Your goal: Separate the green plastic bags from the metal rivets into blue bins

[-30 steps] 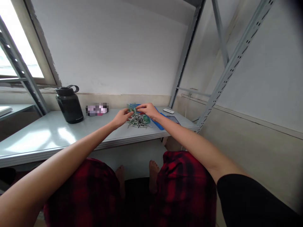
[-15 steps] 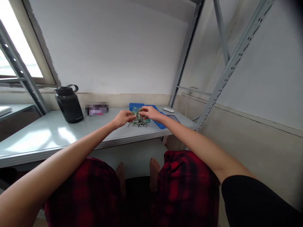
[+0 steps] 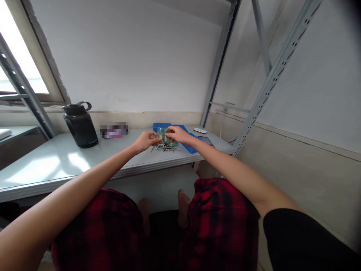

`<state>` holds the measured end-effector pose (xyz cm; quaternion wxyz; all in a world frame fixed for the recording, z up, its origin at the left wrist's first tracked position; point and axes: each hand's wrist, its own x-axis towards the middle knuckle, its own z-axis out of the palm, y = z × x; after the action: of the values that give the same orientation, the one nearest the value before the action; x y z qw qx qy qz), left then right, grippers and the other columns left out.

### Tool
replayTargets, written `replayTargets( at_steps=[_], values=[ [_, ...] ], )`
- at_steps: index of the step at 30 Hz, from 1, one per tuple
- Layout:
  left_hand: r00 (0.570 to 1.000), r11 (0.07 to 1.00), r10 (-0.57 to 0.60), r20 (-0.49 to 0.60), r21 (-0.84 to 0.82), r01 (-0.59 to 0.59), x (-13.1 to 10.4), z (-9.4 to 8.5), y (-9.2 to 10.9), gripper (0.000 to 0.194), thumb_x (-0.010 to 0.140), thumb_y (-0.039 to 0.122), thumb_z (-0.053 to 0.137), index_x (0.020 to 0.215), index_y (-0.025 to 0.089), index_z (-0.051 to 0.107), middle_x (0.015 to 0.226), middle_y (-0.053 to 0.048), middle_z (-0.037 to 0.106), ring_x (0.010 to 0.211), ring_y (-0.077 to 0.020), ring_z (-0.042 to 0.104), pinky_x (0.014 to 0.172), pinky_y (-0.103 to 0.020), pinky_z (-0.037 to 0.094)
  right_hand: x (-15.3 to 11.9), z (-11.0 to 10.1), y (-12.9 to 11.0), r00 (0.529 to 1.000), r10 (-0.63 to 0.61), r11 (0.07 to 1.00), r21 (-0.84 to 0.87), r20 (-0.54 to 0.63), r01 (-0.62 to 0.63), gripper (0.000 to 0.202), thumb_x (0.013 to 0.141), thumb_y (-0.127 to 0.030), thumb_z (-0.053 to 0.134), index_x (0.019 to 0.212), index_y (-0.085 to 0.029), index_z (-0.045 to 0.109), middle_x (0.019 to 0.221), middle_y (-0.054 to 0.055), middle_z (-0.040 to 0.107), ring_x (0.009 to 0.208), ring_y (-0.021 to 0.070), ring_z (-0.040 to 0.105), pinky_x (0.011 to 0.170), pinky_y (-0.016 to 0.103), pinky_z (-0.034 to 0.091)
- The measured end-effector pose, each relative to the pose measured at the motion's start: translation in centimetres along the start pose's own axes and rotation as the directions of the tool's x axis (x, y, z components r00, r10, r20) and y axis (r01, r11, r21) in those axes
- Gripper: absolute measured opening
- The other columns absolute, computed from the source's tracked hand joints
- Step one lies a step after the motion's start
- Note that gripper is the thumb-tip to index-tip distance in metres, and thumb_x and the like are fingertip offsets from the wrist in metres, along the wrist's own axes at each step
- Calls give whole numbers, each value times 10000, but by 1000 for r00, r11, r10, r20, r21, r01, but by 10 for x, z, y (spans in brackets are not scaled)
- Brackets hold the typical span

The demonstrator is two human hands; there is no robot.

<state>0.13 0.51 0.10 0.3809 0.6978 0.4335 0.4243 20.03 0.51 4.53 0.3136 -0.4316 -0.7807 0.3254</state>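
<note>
A clear, greenish plastic bag [image 3: 161,133] stands upright between my hands on the grey shelf top. My left hand [image 3: 147,140] has its fingers closed on the bag's left side. On the other side, my right hand [image 3: 176,134] pinches the bag near its top right. Just below and in front of the bag lies a loose pile of thin metal pieces [image 3: 166,146], several of them pointing outward. Blue bins [image 3: 162,126] sit right behind the bag, and a blue tray [image 3: 190,148] lies to the right, partly covered by my right wrist.
A dark bottle [image 3: 81,126] with a loop lid stands at the left of the shelf top [image 3: 118,162]. Near the wall is a blurred purple item [image 3: 114,131]. A white mouse-like object [image 3: 200,130] and a phone [image 3: 205,141] lie at the right, by a metal upright [image 3: 220,71].
The whole view has shifted slightly. Both hands stay at the bag, with hardly any movement, and the metal pile looks much the same.
</note>
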Motion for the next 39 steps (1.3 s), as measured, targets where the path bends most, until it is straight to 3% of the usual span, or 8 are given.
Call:
replayTargets(
  at_steps=[7,11,16,19,25,30,34,39],
  values=[
    [998,995,60,5,85,-60,-5,3,6,417,681,534,733,656,187,504,624,2,595,663,-178,608,642,-327,514,0,0,6,999,-29,996,-86,-37,26,53,900,-216,573,918,-169,559,879,51,639,736,139,602,660,274,501],
    [992,991,116,-53,68,-112,-3,4,6,339,722,497,686,743,174,586,702,-10,613,729,-194,622,663,-336,535,0,3,9,984,-58,983,-182,-168,27,245,856,-305,655,1028,-165,551,1002,88,647,850,170,619,739,307,516],
    [987,984,148,-69,109,-140,-2,3,0,335,746,482,677,870,172,645,794,-42,681,803,-234,660,712,-353,531,2,15,7,996,40,994,97,83,-48,318,912,-491,565,967,-178,583,1061,108,666,923,187,648,654,247,556],
    [985,973,168,-23,167,-162,-3,6,-1,351,743,475,687,930,178,665,874,-64,710,874,-258,665,766,-364,521,3,23,6,992,48,981,179,119,-69,389,890,-552,579,997,-178,592,1137,115,650,984,200,644,641,232,576],
    [971,926,237,28,297,-234,-7,9,10,286,773,442,651,895,190,712,1007,-84,710,960,-260,639,894,-391,477,7,24,13,999,18,987,159,51,-25,273,905,-446,593,939,-176,617,1039,95,668,870,176,651,629,244,571],
    [972,954,227,-53,214,-211,-7,6,13,254,780,422,640,832,178,685,921,-75,705,860,-233,651,803,-361,509,11,19,16,1000,-2,988,155,14,-1,180,926,-340,557,872,-174,606,938,69,674,792,157,657,632,256,568],
    [976,988,150,-160,52,-143,-4,4,11,375,728,400,700,1002,159,614,926,-74,682,753,-201,659,695,-345,533,12,15,15,1000,20,985,169,-15,-17,133,926,-290,533,889,-174,587,967,62,672,777,144,671,595,220,544],
    [987,997,65,-149,-22,-69,-3,2,10,591,688,422,746,1183,165,549,823,-37,675,680,-192,655,682,-355,530,10,14,13,999,13,989,148,-33,-8,150,923,-267,499,838,-172,579,911,50,663,758,140,661,609,228,530]
  ],
)
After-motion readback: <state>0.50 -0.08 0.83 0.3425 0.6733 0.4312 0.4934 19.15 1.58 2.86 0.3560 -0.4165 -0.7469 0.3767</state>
